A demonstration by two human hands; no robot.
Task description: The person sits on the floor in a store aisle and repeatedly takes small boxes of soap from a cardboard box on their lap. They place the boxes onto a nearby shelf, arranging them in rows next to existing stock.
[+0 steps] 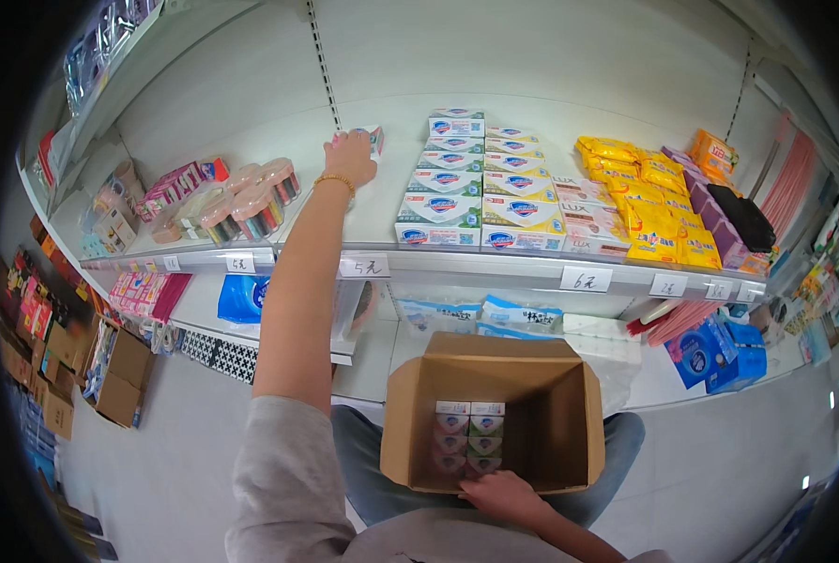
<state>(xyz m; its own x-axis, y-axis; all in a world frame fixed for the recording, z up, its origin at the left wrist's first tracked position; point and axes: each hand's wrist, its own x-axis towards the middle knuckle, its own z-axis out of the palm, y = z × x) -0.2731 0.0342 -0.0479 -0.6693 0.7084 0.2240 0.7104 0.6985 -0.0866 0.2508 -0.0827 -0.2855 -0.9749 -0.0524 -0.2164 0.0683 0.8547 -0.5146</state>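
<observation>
My left hand (350, 158), with a beaded bracelet on the wrist, is stretched out over the back of the shelf. It grips a small soap box (376, 138), whose white, pink and green end shows past my fingers. An open cardboard box (546, 408) rests at my lap, between my knees. Inside, on its left side, stand two columns of soap boxes, one pink (452, 425) and one green (486, 426). At the carton's near edge, my right hand (505, 494) holds the rim, its fingertips close to the nearest soap boxes.
Stacked Safeguard soap boxes (442, 205) stand right of my left hand. Beyond them are Lux boxes (592, 218) and yellow packets (648, 218). Round tubs with pink lids (254, 207) sit to the left. Price tags (364, 266) line the shelf's front edge (462, 257).
</observation>
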